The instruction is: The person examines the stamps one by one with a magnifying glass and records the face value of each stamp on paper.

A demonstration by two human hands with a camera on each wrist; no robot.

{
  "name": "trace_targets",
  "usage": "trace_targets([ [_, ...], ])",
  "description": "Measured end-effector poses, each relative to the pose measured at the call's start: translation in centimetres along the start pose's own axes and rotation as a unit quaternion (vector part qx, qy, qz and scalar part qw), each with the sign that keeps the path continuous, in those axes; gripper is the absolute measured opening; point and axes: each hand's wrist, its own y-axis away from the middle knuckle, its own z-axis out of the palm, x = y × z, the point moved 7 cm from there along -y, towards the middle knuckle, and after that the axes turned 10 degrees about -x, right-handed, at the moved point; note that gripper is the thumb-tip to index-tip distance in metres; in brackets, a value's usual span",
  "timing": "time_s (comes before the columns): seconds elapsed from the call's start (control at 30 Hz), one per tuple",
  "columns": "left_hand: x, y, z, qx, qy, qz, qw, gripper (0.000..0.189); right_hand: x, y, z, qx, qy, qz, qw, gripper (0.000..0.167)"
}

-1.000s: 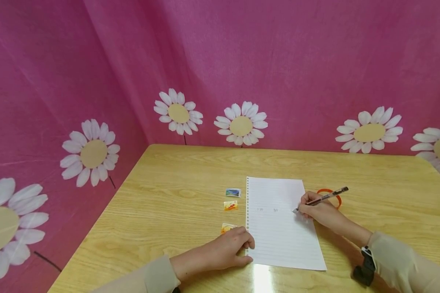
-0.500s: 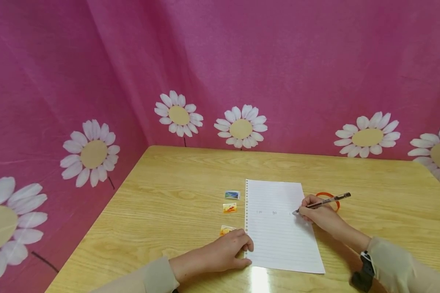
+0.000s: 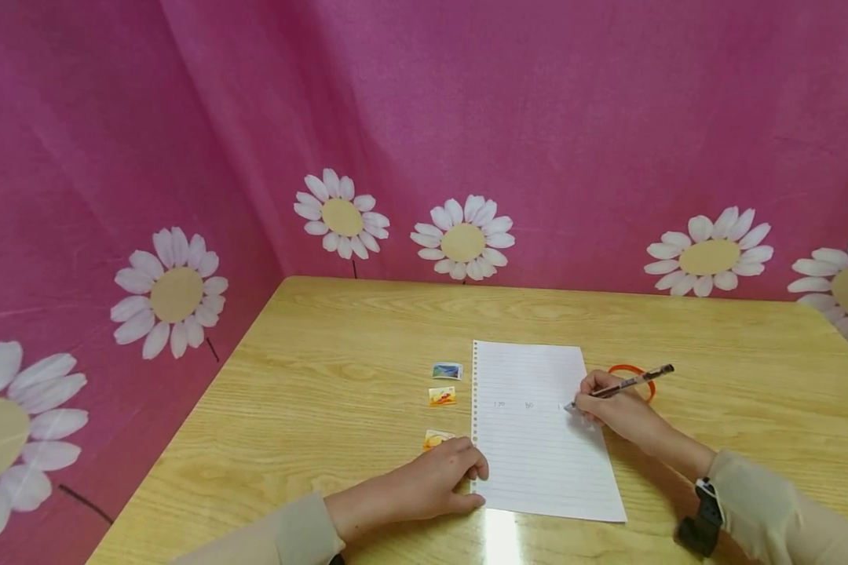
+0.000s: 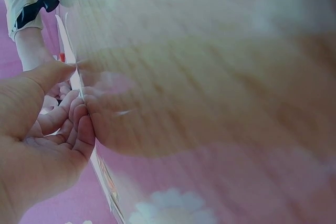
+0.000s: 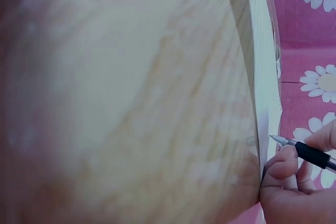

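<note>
A sheet of lined paper [image 3: 537, 463], punched with holes down its left edge, lies on the table. Handwritten numbers run in a row across it, "120", "80" and a single stroke at the pen tip. My right hand [image 3: 611, 404] pinches a pen [image 3: 636, 380], whose tip meets the paper; the right wrist view shows the pen's black grip [image 5: 312, 155] between finger and thumb. My left hand [image 3: 441, 479] rests on the paper's lower left edge, fingers bent and relaxed, thumb apart. Beside it lies a yellow stamp-like picture [image 3: 438, 439], partly hidden by the hand.
Two more small stamp-like pictures, one blue-green [image 3: 447, 371] and one yellow-red [image 3: 442, 396], lie left of the paper. A red-orange ring [image 3: 625, 368] lies behind my right hand. The wooden table [image 3: 339, 353] meets a pink curtain [image 3: 572, 141] with daisies.
A short stroke has appeared on the paper at the pen tip, to the right of "80". The left hand stays in place on the paper's edge.
</note>
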Motion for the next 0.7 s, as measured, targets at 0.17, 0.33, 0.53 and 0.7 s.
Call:
trace_targets([
  [0.17, 0.01, 0.09, -0.15, 0.000, 0.004, -0.008, 1.0000, 0.018, -0.06, 0.02, 0.04, -0.014, 0.001, -0.006, 0.9999, 0.011],
  [0.33, -0.06, 0.05, -0.20, 0.001, 0.000, -0.011, 0.9999, 0.018, -0.17, -0.04, 0.06, -0.018, 0.007, -0.011, 0.9998, 0.011],
  [0.53, 0.01, 0.00, -0.12, 0.000, 0.003, -0.005, 1.0000, 0.018, -0.07, 0.01, -0.01, -0.018, 0.007, -0.007, 0.9998, 0.011],
  [0.7, 0.00, 0.02, -0.01, -0.001, 0.002, -0.006, 1.0000, 0.018, 0.15, 0.03, -0.01, -0.019, -0.006, -0.004, 0.9998, 0.011],
])
